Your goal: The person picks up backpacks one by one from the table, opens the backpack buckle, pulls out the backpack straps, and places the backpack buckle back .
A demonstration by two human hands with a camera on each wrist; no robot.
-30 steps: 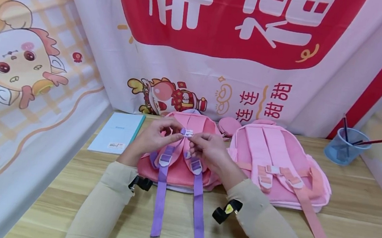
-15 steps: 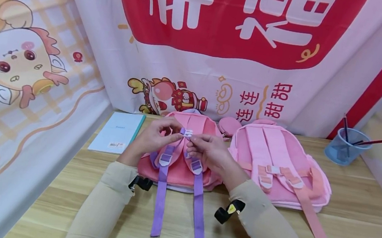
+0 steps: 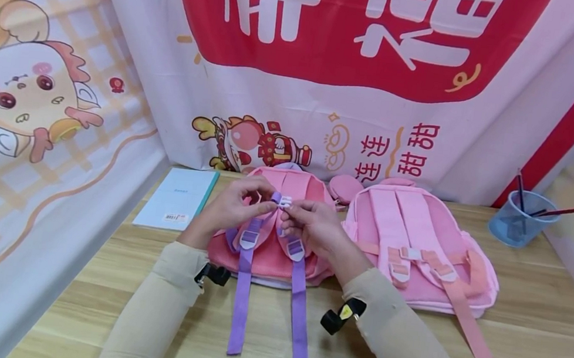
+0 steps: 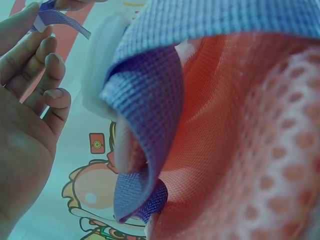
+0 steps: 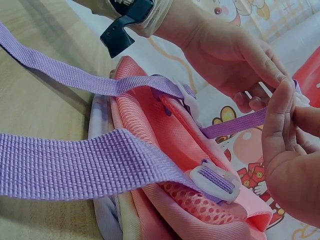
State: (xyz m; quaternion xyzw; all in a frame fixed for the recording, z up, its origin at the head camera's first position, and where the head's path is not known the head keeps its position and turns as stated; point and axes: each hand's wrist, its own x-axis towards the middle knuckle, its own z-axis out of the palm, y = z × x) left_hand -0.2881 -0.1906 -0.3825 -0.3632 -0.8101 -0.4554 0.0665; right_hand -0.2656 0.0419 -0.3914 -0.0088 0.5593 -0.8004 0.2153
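A pink backpack [image 3: 268,268] with purple straps lies with its shoulder straps facing up. Above it, in the head view, my left hand [image 3: 233,208] pinches a short purple strap [image 3: 276,197] beside a small white buckle [image 3: 285,203]. Thumb and fingertips of my right hand [image 3: 319,230] pinch the buckle's right side. Whether the buckle's parts are joined is too small to tell. In the right wrist view, the purple webbing [image 5: 235,125] runs from the backpack up to both hands, which meet at the fingertips. A white strap adjuster [image 5: 216,183] sits below them.
A second pink backpack [image 3: 458,281] with salmon straps lies to the right. At the left is a light blue notebook [image 3: 173,195]. A blue mesh pen cup [image 3: 518,226] with pencils stands at the back right. Two purple strap tails [image 3: 239,315] trail over the wooden table [image 3: 168,331].
The hands stay nearly in place over the backpack. The white buckle and the purple strap at the fingertips have shifted very slightly to the right.
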